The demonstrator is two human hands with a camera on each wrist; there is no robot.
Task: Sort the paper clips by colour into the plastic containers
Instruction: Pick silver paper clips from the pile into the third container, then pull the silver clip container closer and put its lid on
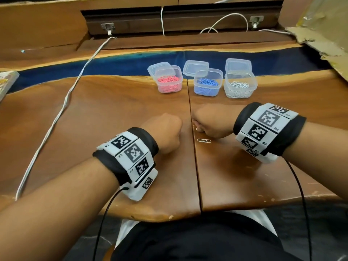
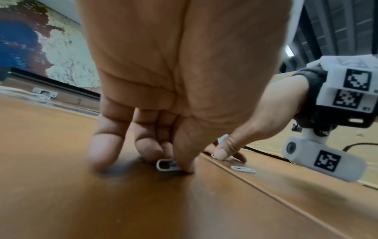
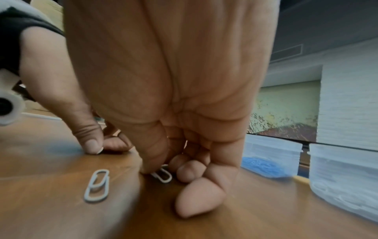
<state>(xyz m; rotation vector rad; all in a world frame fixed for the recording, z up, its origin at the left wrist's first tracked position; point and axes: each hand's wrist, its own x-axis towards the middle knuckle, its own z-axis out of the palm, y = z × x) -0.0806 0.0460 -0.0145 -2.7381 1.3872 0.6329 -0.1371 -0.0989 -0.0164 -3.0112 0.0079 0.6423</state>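
I have both hands low on the desk [image 1: 113, 110] because the flat white wire clips must be pried up. Left hand [image 2: 163, 97] pinches a clip [image 2: 166, 165]; right hand [image 3: 174, 97] pinches another [image 3: 162, 174]. A third clip [image 1: 204, 140] lies loose beside them. All belong in the white tub [image 1: 239, 85].

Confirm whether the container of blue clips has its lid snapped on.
No: the blue-clip container is open on top, and its lid leans behind it.

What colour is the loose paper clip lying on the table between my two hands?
White; the paper clip shows best in the right wrist view.
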